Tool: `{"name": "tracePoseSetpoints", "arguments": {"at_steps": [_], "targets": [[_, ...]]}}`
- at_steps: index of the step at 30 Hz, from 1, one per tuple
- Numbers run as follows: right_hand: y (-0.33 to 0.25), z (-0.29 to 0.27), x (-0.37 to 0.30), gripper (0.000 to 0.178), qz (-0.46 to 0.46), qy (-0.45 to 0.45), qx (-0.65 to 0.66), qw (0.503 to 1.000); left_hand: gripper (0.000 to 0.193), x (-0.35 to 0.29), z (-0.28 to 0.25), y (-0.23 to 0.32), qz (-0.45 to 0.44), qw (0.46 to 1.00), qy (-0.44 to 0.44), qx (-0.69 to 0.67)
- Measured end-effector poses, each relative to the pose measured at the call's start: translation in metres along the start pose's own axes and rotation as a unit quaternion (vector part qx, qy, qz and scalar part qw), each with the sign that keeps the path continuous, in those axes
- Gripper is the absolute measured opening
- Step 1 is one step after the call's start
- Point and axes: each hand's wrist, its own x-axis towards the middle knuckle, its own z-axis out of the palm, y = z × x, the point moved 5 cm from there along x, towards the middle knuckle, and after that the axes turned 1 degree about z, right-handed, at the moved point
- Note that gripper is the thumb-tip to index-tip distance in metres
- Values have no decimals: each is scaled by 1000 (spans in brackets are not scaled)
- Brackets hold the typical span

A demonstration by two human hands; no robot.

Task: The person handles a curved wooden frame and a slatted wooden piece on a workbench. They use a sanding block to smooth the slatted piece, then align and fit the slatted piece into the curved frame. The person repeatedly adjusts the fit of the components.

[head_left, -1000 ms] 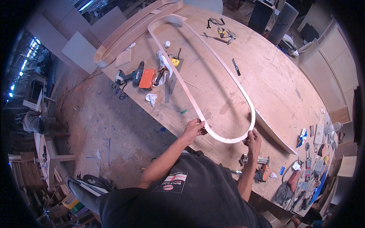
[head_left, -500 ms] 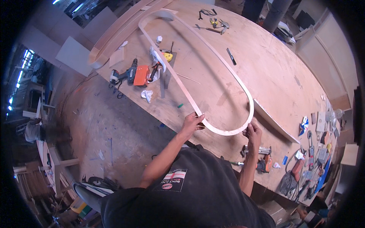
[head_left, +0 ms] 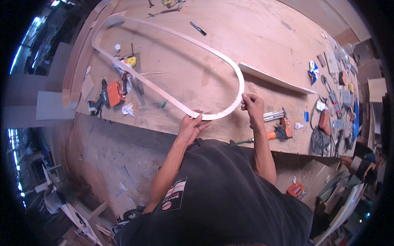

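A long oval wooden frame (head_left: pixel 240 81), a narrow pale band with rounded ends, tilts over the workbench. Its near end is held up toward me. My left hand (head_left: pixel 190 128) grips the band at the near left curve, thumb on top and fingers beneath. On the near right curve, my right hand (head_left: pixel 254 108) pinches the outer edge between thumb and curled fingers. Close to the right hand, a nail gun (head_left: pixel 283 129) with an orange and dark body lies on the bench. Beyond that hand a narrow board (head_left: pixel 276 79) stands on its edge.
The plywood bench (head_left: pixel 262 37) carries a cordless drill (head_left: pixel 98 99), an orange box-like piece (head_left: pixel 115 94) and crumpled paper (head_left: pixel 127 109) at left. Curved wooden strips (head_left: pixel 78 69) lie along its left end. Several tools and a dark plastic bag (head_left: pixel 319 141) crowd the right end.
My view has turned and shifted, so the bench and frame appear rotated. Both hands stay at the frame's near end; the left hand's fingers look more spread beneath the band.
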Motion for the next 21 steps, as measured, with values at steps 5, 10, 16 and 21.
{"name": "tracePoseSetpoints", "arguments": {"at_steps": [5, 10, 16, 21], "targets": [[11, -18, -6, 33, 18, 33, 4, 999, 23, 1, -7, -5, 13, 1000, 14, -5], [1, -40, 11, 33, -72, 102, -91, 988, 23, -3, -4, -1, 19, 1000, 20, 10], [-100, 28, 73, 46, -275, 39, -253, 927, 32, -11, 5, 8, 47, 998, 46, 15], [-122, 120, 154, 59, -290, -85, -381, 874, 38, -9, -1, 18, 58, 993, 98, 7]]}}
